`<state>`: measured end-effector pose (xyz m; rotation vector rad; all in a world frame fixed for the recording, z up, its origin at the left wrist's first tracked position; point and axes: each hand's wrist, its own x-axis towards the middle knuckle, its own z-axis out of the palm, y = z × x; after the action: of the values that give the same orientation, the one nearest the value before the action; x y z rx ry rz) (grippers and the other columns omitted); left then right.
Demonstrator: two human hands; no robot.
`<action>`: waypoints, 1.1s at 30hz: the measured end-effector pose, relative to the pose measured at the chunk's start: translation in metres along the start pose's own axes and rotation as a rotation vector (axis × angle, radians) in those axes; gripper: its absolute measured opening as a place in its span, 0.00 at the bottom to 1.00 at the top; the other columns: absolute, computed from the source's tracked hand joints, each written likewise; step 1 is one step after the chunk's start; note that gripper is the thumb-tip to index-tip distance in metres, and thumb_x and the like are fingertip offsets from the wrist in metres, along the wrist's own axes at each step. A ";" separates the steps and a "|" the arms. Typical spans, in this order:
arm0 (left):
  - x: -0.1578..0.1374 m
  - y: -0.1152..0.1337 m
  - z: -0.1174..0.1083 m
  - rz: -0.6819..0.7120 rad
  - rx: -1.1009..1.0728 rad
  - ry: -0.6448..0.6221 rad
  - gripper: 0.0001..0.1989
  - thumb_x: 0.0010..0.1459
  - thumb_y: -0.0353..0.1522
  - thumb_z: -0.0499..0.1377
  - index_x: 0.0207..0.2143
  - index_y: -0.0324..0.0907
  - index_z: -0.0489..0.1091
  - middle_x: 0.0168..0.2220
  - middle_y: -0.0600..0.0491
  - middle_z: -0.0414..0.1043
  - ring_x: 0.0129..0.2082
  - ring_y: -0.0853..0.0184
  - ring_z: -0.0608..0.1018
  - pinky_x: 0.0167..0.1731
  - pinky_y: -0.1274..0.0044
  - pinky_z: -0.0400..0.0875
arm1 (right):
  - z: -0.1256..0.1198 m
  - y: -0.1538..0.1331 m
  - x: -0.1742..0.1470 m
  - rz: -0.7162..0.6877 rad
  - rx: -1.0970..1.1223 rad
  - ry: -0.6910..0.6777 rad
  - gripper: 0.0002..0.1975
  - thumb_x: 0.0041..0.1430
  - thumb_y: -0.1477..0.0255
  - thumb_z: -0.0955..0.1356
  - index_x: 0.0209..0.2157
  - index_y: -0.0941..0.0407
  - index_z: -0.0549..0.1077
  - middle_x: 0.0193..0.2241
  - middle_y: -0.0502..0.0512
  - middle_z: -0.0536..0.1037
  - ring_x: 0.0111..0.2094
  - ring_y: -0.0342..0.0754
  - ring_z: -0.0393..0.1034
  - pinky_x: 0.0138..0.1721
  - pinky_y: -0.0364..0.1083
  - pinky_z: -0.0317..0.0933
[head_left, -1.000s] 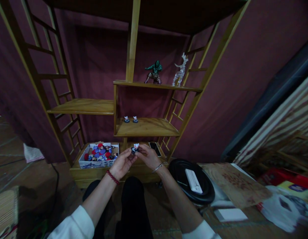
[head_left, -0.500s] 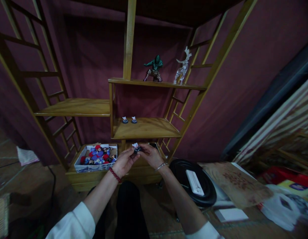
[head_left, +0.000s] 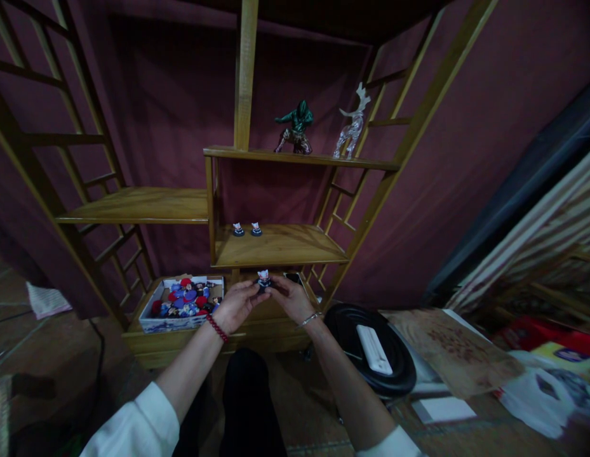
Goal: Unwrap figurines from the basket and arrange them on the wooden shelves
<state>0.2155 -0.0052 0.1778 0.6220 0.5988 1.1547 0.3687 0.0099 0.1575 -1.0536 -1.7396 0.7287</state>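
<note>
Between my two hands is a small figurine (head_left: 263,278) with a white, cat-like head and a dark round base, held upright. My left hand (head_left: 238,306) pinches its base from the left, a red bead bracelet on the wrist. From the other side my right hand (head_left: 291,298) grips the same base with the fingertips; a silver bracelet circles that wrist. Beyond them, two similar figurines, a left one (head_left: 238,229) and a right one (head_left: 256,229), stand side by side on the middle shelf (head_left: 285,249).
On the lowest level, a patterned box (head_left: 173,322) holds several red and blue figures. A green-and-bronze crouching figure (head_left: 295,127) and a clear deer (head_left: 352,127) occupy the upper shelf. At right stands a black round object (head_left: 342,346) with a white strip (head_left: 373,349) on top.
The figurine in my hands has turned slightly and sits a little higher and more to the right. Both hands keep their hold, and the camera view has shifted slightly.
</note>
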 end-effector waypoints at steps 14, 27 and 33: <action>0.003 -0.004 0.006 -0.024 0.110 -0.090 0.04 0.47 0.22 0.59 0.27 0.33 0.73 0.30 0.50 0.73 0.30 0.73 0.74 0.32 0.82 0.70 | -0.009 -0.011 0.001 0.073 0.123 0.028 0.14 0.48 0.65 0.67 0.37 0.56 0.73 0.36 0.53 0.76 0.39 0.48 0.69 0.41 0.47 0.64; 0.014 -0.003 0.015 -0.019 0.095 -0.102 0.06 0.48 0.21 0.58 0.30 0.33 0.72 0.33 0.50 0.72 0.31 0.73 0.73 0.33 0.80 0.71 | -0.016 0.001 0.005 0.023 0.095 0.046 0.17 0.48 0.65 0.68 0.41 0.56 0.72 0.39 0.54 0.75 0.41 0.48 0.69 0.46 0.49 0.61; 0.021 -0.002 0.020 -0.026 0.127 -0.128 0.06 0.49 0.23 0.57 0.33 0.33 0.71 0.34 0.48 0.71 0.29 0.74 0.73 0.31 0.80 0.71 | -0.017 0.008 0.009 -0.002 0.151 0.065 0.20 0.44 0.67 0.70 0.42 0.55 0.70 0.40 0.54 0.75 0.42 0.48 0.69 0.47 0.50 0.61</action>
<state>0.2375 0.0115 0.1874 0.7890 0.5719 1.0498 0.3853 0.0217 0.1605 -0.9620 -1.6043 0.8031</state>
